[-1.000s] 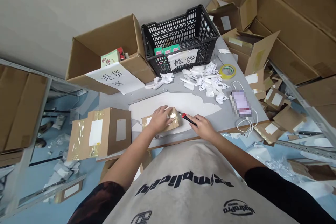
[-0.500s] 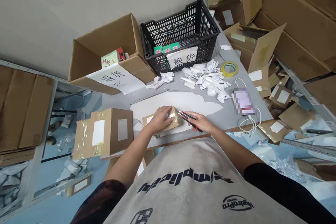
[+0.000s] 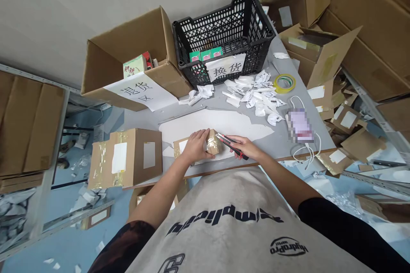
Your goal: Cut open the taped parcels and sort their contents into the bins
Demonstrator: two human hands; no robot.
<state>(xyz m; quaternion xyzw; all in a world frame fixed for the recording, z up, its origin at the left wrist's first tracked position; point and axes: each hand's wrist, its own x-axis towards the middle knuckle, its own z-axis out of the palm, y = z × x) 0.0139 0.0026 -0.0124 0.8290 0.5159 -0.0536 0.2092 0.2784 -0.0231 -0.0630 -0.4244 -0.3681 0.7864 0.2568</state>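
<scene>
Cardboard parcel (image 3: 213,145) (glossy tape) clamped in left fingers (image 3: 202,137); right fingers (image 3: 238,140) grip cutter (image 3: 229,144).

There are two hands, the left hand (image 3: 197,147) on one small taped cardboard parcel (image 3: 213,145) and the right hand (image 3: 243,147) around one red-and-black utility knife (image 3: 231,145). The bench (image 3: 272,140) carries one larger closed carton (image 3: 126,158), one open carton (image 3: 128,51) and one black plastic crate (image 3: 205,30). Three green-topped packets (image 3: 206,54) show in the crate. Two paper signs, the first (image 3: 139,91) on the open carton and the second (image 3: 226,67) on the crate, bear Chinese characters. One roll of yellow tape (image 3: 284,83) and one blurred device (image 3: 300,126) with one white cable (image 3: 304,155) lie on the bench.
</scene>
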